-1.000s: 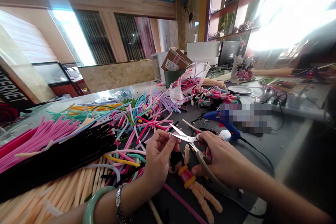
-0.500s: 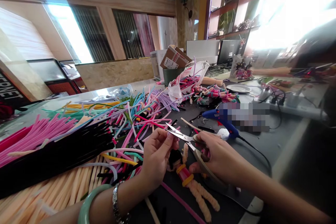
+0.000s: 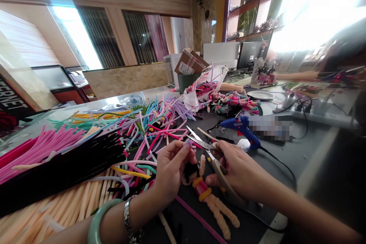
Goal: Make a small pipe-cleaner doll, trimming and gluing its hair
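Note:
My left hand (image 3: 174, 166) is closed in a pinch, with a small lavender fuzzy piece (image 3: 187, 143) showing at the fingertips. My right hand (image 3: 236, 169) has its fingers through the handles of the scissors (image 3: 203, 144). The blades are parted and point left, just above and beside the pinched piece. Below both hands a fuzzy pipe-cleaner doll (image 3: 202, 188) lies on the dark table top, with black hair, a pink-red body, yellow bands and peach limbs. My left fingers partly hide its head.
Black (image 3: 71, 160), pink (image 3: 57, 146) and peach pipe cleaners (image 3: 71, 204) are heaped on the left. Mixed cut pieces (image 3: 160, 126) lie ahead. A blue glue gun (image 3: 243, 127) rests at the right, its cord trailing toward me. Farther back stand a power strip (image 3: 320, 116) and finished figures (image 3: 243, 103).
The scissors have shifted slightly right, away from my left fingertips, and their blades are wider apart. The lavender piece now shows in my left pinch. The doll stays where it was.

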`<state>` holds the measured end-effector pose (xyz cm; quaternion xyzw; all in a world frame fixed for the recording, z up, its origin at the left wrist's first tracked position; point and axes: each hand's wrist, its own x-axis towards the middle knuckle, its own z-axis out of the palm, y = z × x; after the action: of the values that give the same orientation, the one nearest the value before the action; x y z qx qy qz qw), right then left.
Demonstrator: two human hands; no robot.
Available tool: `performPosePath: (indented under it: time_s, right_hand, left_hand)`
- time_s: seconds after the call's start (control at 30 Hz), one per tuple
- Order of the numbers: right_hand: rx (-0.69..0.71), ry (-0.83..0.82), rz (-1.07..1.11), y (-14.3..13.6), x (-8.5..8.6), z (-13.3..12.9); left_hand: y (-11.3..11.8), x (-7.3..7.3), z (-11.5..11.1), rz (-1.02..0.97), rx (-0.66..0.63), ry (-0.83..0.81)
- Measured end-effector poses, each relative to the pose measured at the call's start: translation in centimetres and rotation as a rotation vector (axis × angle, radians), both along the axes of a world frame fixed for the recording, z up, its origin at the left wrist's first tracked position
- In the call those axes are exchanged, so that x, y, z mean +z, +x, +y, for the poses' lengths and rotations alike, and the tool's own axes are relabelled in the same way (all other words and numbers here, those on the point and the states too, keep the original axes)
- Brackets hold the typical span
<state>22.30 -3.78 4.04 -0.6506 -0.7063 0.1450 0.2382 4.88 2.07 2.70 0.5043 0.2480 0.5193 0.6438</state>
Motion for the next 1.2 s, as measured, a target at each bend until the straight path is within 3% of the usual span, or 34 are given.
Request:
performPosePath:
  time_s: [0.73, 1.2]
  right_hand:
    - [-0.001, 0.04, -0.06, -0.12, -0.2, -0.01]
    - [0.056, 0.045, -0.021, -0.16, 0.48, 0.2]
  left_hand:
    - [-0.35, -0.71, -0.04, 0.098, 0.012, 0.131]
    - [-0.44, -0.66, 0.29, 0.093, 0.028, 0.123]
